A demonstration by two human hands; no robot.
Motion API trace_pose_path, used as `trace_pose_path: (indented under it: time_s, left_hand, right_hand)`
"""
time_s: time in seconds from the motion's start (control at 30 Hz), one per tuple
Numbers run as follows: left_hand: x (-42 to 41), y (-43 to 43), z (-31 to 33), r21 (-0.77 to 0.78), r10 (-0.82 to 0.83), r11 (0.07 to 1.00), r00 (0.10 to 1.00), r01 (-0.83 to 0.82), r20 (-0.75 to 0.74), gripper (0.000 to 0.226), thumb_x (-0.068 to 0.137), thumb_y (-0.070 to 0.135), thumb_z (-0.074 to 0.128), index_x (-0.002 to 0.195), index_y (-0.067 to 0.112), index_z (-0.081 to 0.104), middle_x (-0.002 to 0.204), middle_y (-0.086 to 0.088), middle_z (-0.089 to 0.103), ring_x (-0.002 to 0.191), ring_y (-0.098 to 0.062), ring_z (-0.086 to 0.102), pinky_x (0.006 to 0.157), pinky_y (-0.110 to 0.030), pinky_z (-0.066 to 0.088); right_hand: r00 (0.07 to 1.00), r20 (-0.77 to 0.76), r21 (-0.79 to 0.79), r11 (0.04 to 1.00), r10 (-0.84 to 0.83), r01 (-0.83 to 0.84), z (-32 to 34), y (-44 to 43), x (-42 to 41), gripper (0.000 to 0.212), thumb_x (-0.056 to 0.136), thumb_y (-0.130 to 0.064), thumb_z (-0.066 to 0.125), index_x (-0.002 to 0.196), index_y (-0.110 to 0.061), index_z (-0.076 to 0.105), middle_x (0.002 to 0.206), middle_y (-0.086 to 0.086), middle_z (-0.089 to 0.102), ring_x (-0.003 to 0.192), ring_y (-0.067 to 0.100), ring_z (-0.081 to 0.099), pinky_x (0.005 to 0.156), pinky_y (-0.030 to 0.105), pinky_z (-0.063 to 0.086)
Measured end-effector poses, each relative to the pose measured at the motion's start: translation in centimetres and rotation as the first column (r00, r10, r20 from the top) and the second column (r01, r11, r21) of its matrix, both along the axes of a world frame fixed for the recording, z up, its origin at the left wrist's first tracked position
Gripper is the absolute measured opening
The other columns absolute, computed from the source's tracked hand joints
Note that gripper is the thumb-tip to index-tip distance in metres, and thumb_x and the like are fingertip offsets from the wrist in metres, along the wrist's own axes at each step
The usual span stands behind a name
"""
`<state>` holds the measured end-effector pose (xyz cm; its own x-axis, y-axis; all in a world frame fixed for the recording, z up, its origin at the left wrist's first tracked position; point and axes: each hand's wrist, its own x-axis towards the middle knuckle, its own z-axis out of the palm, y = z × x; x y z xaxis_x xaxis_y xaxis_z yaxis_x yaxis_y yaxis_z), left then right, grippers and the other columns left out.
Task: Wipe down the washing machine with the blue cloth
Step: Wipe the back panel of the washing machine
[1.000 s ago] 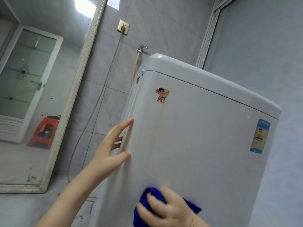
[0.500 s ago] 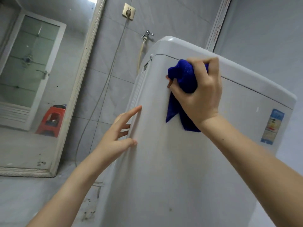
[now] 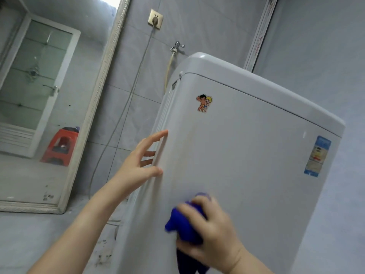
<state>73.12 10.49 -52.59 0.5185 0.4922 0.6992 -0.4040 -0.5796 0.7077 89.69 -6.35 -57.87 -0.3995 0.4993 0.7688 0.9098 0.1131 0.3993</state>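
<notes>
Your right hand (image 3: pixel 210 231) is curled round the blue cloth (image 3: pixel 184 224). The fingers wrap over the top of the bunched fabric and the thumb closes in from beneath. You hold the wad against the front panel of the washing machine (image 3: pixel 246 165), low down and close to its left corner edge. The hand and cloth are both smeared by blur, so you cannot tell exactly how each finger sits. Most of the cloth bulges out to the left of your knuckles. A darker tail of it hangs below your palm, down to the bottom edge of the view.

Your left hand (image 3: pixel 138 165) is spread wide with its fingers straight and apart. It sits higher up, at the same corner of the machine. The index fingertip and the thumb tip touch the corner edge, and the middle fingers reach round onto the ribbed side panel. This hand holds nothing. The cloth lies below it and to its right, well apart from it.

A cartoon sticker (image 3: pixel 204 103) sits high on the front panel, above both hands. A blue-edged label (image 3: pixel 317 156) is near the right edge. On the tiled wall behind are a socket (image 3: pixel 155 18) with a cord (image 3: pixel 126 107) and a tap (image 3: pixel 177 46) with a hose (image 3: pixel 168 72).
</notes>
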Motion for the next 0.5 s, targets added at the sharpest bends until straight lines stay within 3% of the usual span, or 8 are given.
trace_pose_path:
  time_s: [0.07,0.13,0.2,0.33,0.5]
  left_hand:
    - [-0.1,0.0,0.0,0.006,0.008,1.000,1.000,-0.008,-0.011,0.078,0.061,0.031,0.069,0.121,0.074,0.044,0.142,0.025,0.043,0.117,-0.006,0.052,0.081,-0.015,0.046]
    - [0.0,0.2,0.0,0.020,0.018,1.000,1.000,-0.017,-0.025,0.079,0.066,0.026,0.067,0.124,0.073,0.042,0.141,0.027,0.042,0.117,-0.003,0.051,0.081,-0.015,0.044]
    - [0.1,0.3,-0.1,0.024,0.029,0.999,0.999,-0.029,-0.037,0.080,0.067,0.026,0.067,0.127,0.072,0.041,0.138,0.032,0.041,0.115,0.001,0.051,0.078,-0.011,0.044]
    - [0.2,0.3,-0.2,0.018,0.032,0.999,0.999,-0.032,-0.023,0.081,0.067,0.025,0.067,0.129,0.070,0.041,0.131,0.041,0.043,0.112,0.006,0.052,0.072,-0.005,0.046]
    - [0.2,0.6,-0.3,0.029,0.035,0.999,0.999,-0.034,-0.016,0.083,0.065,0.026,0.068,0.132,0.067,0.042,0.137,0.033,0.044,0.119,-0.007,0.053,0.085,-0.021,0.047]
  right_hand:
    - [0.963,-0.269,0.060,0.998,-0.001,0.018,3.1,-1.3,-1.0,0.050,0.070,-0.036,0.073,0.117,-0.027,0.060,0.107,0.001,0.055,0.090,0.021,0.061,0.078,0.027,0.052]
    - [0.861,-0.508,0.105,0.994,0.037,0.019,5.6,-1.8,-1.3,0.050,0.072,-0.028,0.076,0.116,-0.034,0.052,0.112,-0.008,0.050,0.098,0.007,0.058,0.080,0.015,0.047]
    - [0.755,-0.653,0.148,0.987,0.056,0.055,7.3,-2.0,-1.0,0.057,0.074,-0.022,0.082,0.112,-0.036,0.041,0.116,-0.009,0.044,0.105,-0.003,0.051,0.082,0.007,0.042]
    - [0.695,-0.717,0.186,0.974,0.043,0.131,8.5,-2.3,-0.7,0.054,0.074,-0.028,0.083,0.102,-0.034,0.037,0.114,-0.006,0.035,0.099,-0.009,0.047,0.080,0.002,0.039]
    - [0.683,-0.717,0.327,0.932,0.136,0.158,8.2,-1.8,-0.9,0.036,0.073,-0.032,0.086,0.099,-0.034,0.061,0.121,-0.008,0.048,0.104,-0.006,0.053,0.083,0.002,0.038]
